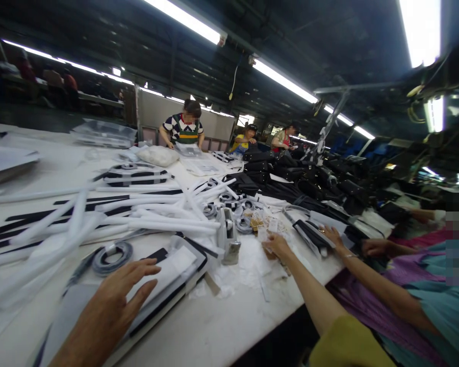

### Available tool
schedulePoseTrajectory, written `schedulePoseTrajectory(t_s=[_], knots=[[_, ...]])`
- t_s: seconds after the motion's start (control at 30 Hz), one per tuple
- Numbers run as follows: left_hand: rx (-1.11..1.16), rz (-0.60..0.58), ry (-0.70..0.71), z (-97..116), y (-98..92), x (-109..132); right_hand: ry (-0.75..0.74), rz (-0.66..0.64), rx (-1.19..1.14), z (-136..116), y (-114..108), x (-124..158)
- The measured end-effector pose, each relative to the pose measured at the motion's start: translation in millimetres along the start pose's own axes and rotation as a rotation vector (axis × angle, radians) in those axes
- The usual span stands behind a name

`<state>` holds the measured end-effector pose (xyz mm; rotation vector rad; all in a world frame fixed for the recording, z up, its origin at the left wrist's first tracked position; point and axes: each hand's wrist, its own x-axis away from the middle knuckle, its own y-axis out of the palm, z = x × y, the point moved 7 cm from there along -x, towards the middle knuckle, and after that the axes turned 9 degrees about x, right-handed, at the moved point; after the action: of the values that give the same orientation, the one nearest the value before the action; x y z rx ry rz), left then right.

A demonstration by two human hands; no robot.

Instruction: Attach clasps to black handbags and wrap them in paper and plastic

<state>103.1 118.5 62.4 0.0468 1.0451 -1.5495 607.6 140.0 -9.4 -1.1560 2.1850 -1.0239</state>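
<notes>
My left hand (117, 300) hovers at or just over a flat dark-edged item in clear plastic (179, 265), fingers apart and holding nothing. Beyond it lies a coiled grey cord (112, 258). My right hand (278, 245) reaches to a small pile of brown and clear packets (265, 224); its fingertips are at the pile, and whether they hold a packet is too small to tell. Between the hands stands a grey tape dispenser (226, 237), with crumpled clear plastic (252, 265) beside it.
White foam-wrapped strips (164, 223) and black strips spread over the left of the white table (222, 336). Black bags (283, 178) are heaped at the back right. A co-worker's hand (334, 238) is close on the right, by a wrapped black item. Other people stand farther back.
</notes>
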Motion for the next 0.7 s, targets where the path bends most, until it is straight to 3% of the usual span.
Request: schedulePoseTrajectory(t_s=[0.17,0.33,0.53,0.7], knots=[[0.105,0.01,0.014,11,6.1,5,0.038,-0.154,-0.285,-22,-29,13],[0.374,-0.134,-0.053,39,32.8,1,-0.046,-0.355,-0.469,-68,-44,59],[0.804,-0.27,-0.245,80,74.1,-6,-0.161,-0.705,-0.693,-139,-24,141],[1.095,-0.364,-0.449,84,109.6,-3,-0.194,-0.885,-0.701,-170,11,188]])
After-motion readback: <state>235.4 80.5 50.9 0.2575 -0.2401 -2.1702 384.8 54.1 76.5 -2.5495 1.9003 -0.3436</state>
